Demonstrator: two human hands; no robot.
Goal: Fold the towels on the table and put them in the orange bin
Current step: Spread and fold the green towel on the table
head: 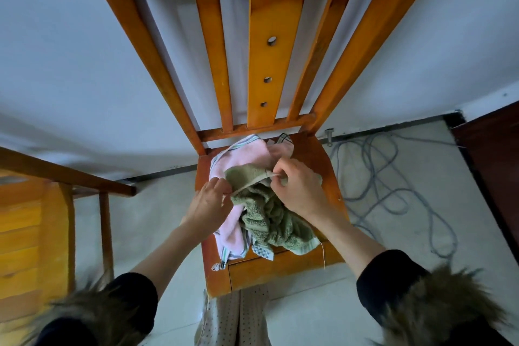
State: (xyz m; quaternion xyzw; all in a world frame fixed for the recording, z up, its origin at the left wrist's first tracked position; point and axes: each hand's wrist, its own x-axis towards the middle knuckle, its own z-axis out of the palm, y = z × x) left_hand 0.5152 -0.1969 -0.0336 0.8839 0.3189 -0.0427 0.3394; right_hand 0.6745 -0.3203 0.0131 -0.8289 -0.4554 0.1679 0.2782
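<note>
A crumpled green towel (269,219) lies on top of a pink towel (244,157) with striped edges, both on the seat of an orange wooden chair (320,154). My left hand (209,205) pinches the green towel's pale hem at its left end. My right hand (297,188) pinches the same hem farther right, so the edge is stretched between the two hands. No orange bin is in view.
The chair's slatted back (269,45) rises against a white wall. Another wooden piece of furniture (36,219) stands at the left. Grey cables (393,191) are strewn on the floor to the right, near a dark wooden door (494,163).
</note>
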